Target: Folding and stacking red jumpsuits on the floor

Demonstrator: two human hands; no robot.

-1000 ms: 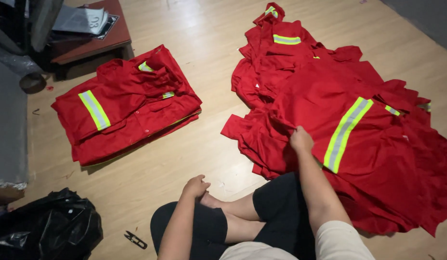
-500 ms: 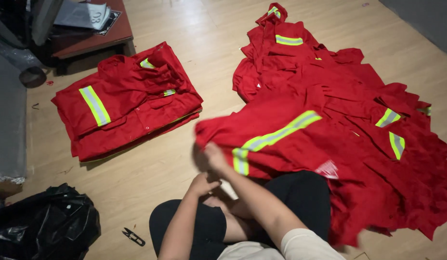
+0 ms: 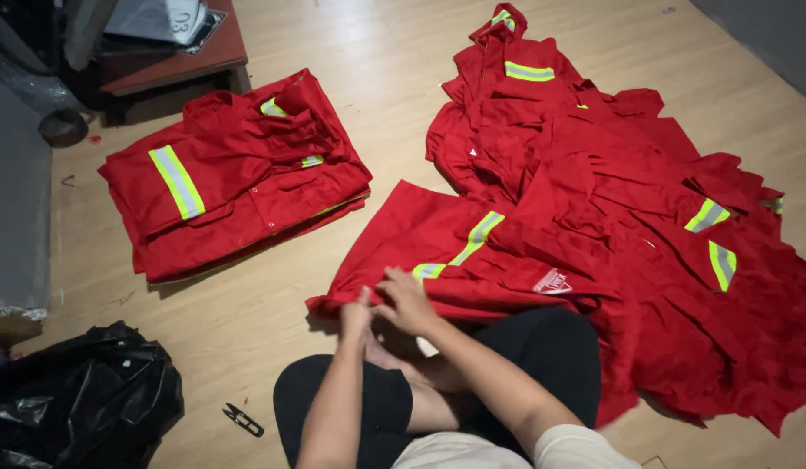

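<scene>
A red jacket (image 3: 438, 252) is being pinched at its near hem by the left hand (image 3: 355, 317) and right hand (image 3: 407, 300), beside the loose pile (image 3: 646, 174); a firm two-handed hold is probably being called for next.

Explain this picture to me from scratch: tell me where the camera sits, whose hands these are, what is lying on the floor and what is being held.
There is no machine here. The one view comes from a camera worn on a person's head, looking down at their own lap and arms as they sit on a wooden floor. The left hand and the right hand are close together, both gripping the near edge of a red work garment with reflective yellow-grey stripes. That garment trails off a loose heap of similar red garments on the person's right. On their left lies a neater folded stack of red garments. Near the left knee a small pair of thread snips lies on the floor, beside a crumpled black plastic bag. At the top left stands a low reddish table.
</scene>
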